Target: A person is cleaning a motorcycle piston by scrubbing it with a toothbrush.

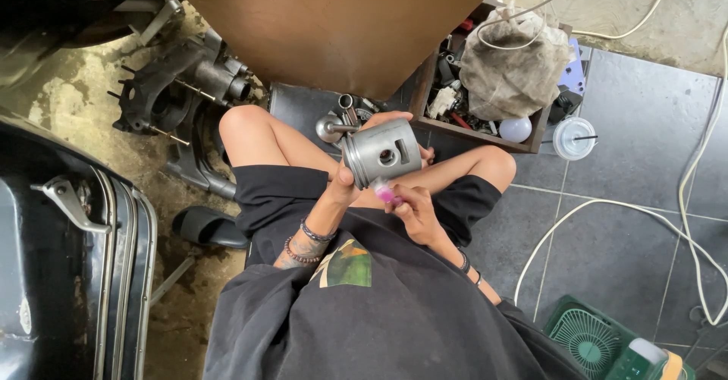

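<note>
I sit cross-legged on the floor in a black shirt and shorts. My left hand (pixel 350 181) grips a grey metal piston (pixel 381 153) by its crown end and holds it over my lap, the pin hole facing up. My right hand (pixel 412 207) is just below the piston, fingers closed around a small pink object (pixel 385 193) that touches the piston's lower edge; what it is I cannot tell. A metal connecting rod (pixel 339 122) lies just beyond the piston on the floor.
A wooden crate (pixel 485 133) of parts with a dirty rag stands ahead right, a plastic cup (pixel 574 137) beside it. An engine casing (pixel 174 92) lies ahead left, black bodywork (pixel 61 259) at left. White cables (pixel 622 207) cross the tiles; a green fan (pixel 599 342) stands lower right.
</note>
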